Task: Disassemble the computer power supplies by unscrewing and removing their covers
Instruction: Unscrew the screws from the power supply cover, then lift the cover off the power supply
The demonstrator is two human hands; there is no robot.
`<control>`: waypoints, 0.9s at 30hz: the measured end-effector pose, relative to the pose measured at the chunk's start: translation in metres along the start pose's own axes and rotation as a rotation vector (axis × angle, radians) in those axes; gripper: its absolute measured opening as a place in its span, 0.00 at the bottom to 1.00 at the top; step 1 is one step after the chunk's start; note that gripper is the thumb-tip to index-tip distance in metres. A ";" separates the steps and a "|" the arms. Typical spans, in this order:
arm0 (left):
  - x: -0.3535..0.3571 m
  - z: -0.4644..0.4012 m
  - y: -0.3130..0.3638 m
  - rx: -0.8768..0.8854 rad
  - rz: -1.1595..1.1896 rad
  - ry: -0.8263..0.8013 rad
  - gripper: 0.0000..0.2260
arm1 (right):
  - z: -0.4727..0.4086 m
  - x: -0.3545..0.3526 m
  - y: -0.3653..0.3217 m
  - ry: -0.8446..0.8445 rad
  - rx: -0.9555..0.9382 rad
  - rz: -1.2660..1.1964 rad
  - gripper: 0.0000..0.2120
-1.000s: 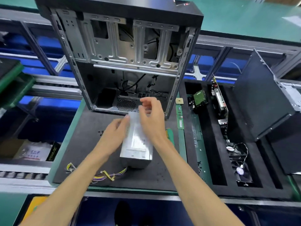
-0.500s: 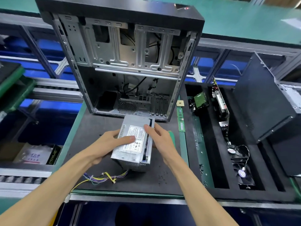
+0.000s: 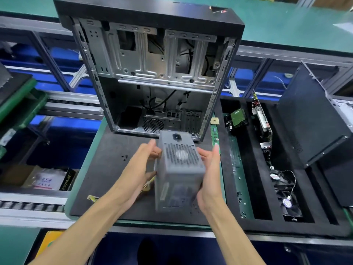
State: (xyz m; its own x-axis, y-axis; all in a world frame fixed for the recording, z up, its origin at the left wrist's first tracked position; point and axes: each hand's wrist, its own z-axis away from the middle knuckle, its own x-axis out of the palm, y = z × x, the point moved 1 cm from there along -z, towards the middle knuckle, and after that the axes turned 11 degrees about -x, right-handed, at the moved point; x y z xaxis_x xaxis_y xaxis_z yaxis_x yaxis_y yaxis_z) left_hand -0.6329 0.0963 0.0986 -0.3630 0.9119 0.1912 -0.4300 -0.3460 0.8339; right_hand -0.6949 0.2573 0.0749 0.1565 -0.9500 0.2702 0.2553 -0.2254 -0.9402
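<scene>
A grey metal power supply [image 3: 179,163] is held in the air above the black foam mat [image 3: 107,169], blurred by motion. Its vented face with a round fan hub points up, and a power socket sits at its far end. My left hand [image 3: 139,169] grips its left side, thumb on top and fingers behind. My right hand [image 3: 210,173] cups its right side. A bit of its yellow wire bundle [image 3: 149,185] shows under my left hand; the rest of the wires are hidden.
An open, gutted computer case [image 3: 152,73] stands just behind the mat. Loose screws [image 3: 125,156] lie on the mat. To the right, a slotted foam tray [image 3: 248,188] holds a drive [image 3: 236,117], a card [image 3: 261,119] and a fan [image 3: 286,188]. A dark case [image 3: 309,127] leans far right.
The power supply lay on the mat, label side up. Both hands have lifted it and turned it, so the vented fan face now points up. The wires left the mat.
</scene>
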 end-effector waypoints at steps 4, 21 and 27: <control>0.007 0.013 -0.015 0.062 0.153 0.047 0.26 | 0.009 -0.008 -0.003 0.007 -0.101 0.051 0.28; 0.027 0.023 0.005 -0.178 0.038 0.171 0.37 | 0.028 -0.014 -0.011 -0.206 0.083 0.010 0.32; 0.021 0.013 -0.017 -0.182 -0.067 0.231 0.39 | 0.029 -0.012 0.032 -0.252 0.065 0.006 0.37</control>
State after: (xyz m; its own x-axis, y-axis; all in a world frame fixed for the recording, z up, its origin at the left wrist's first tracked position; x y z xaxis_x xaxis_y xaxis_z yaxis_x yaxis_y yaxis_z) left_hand -0.6219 0.1241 0.0948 -0.4987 0.8668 -0.0016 -0.5926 -0.3397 0.7303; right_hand -0.6607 0.2683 0.0477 0.3890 -0.8655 0.3154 0.3129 -0.1979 -0.9289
